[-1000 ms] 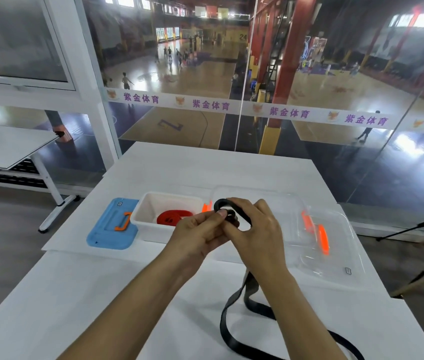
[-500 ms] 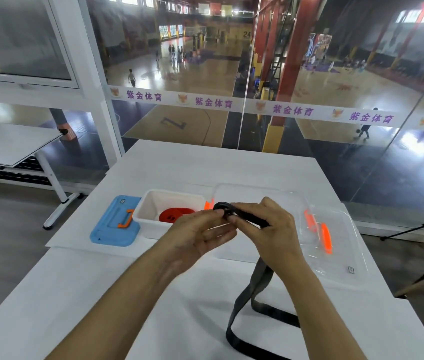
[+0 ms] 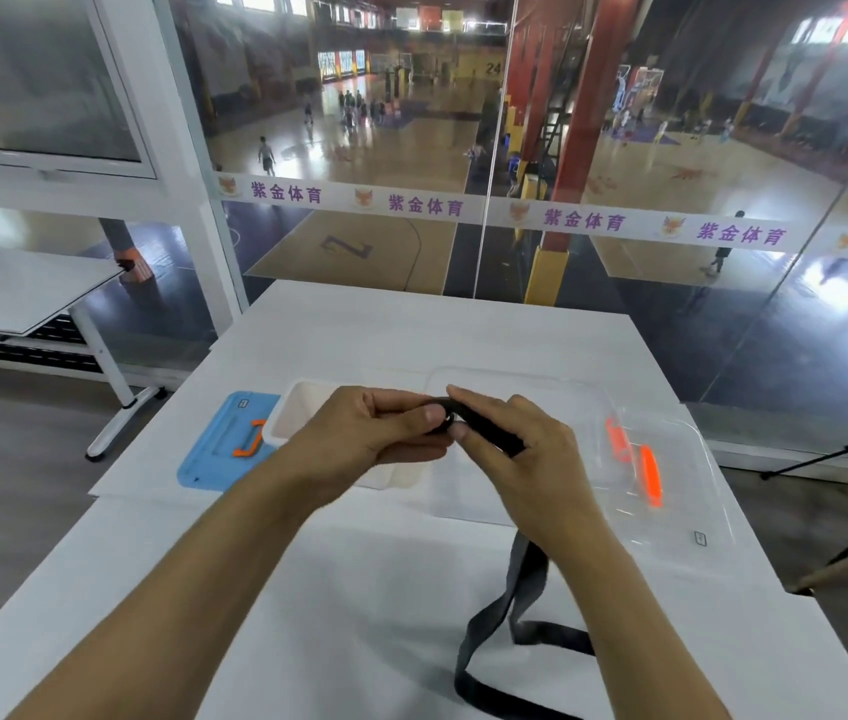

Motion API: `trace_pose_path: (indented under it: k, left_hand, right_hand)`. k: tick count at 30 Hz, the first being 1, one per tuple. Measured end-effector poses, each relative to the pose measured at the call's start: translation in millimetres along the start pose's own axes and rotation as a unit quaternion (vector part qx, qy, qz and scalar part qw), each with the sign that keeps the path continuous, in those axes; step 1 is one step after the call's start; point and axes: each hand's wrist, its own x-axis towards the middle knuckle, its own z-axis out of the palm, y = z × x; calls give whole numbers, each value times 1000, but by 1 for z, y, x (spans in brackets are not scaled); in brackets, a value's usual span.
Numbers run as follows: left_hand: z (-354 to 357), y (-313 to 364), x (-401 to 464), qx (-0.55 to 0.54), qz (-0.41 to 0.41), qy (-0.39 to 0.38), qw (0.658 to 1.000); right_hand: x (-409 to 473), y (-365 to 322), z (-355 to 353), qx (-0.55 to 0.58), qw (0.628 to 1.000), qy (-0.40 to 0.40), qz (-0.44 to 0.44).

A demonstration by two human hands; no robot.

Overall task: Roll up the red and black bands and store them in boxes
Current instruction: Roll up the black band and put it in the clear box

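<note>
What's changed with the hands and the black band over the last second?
Both hands, left hand and right hand, kept pinching the black band, winding its small coil further; the loose tail on the table was drawn in shorter. The boxes and lids stayed put.

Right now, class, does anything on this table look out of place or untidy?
Only the black band: both hands pinch its rolled start, but the loose tail trails twisted across the table and runs out of the frame. Nothing looks spilled or damaged.
</note>
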Motion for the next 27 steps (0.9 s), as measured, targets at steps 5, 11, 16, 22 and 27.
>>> trace_pose_path:
  k: [5,11,16,22,27]
  left_hand:
    - [36,-22,2,-127,49,125,983]
    - [55,-39,-1,-150,11,165,975]
    - [43,-45,-5,-111,-28,128,985]
    - [5,-30,-13,-31,-91,-37,995]
    - [0,-22,-10,71,-50,-42,995]
  right_hand:
    - [-17,-6,28,-14,997,65,35]
    - [-24,-10,44,-106,987,65,97]
    - [-17,-2,33,-103,992,23,67]
    - [-5,7,-10,-56,973,-224,16]
    - [-7,0,-13,-63,961,-270,4]
